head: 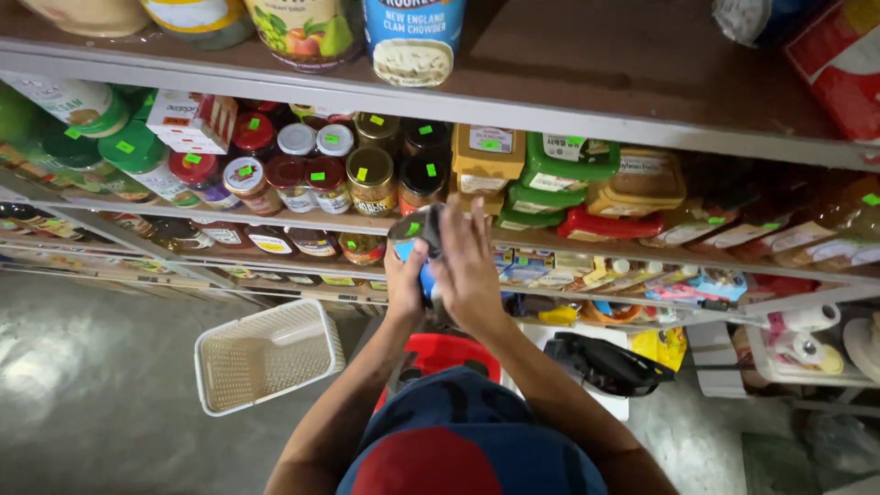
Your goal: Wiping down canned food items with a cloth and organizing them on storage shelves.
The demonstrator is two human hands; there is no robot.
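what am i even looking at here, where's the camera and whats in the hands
There is one picture, taken by a camera worn on a person's head, looking steeply down along store shelves. No machine: just two bare hands. The left hand and right hand together hold a can with a blue label and a green sticker on its lid. Behind it, a shelf carries jars with green stickers and stacked tubs. Below, on the floor, stands a white basket.

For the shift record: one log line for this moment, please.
left hand: holds can | right hand: on can | white basket: floor
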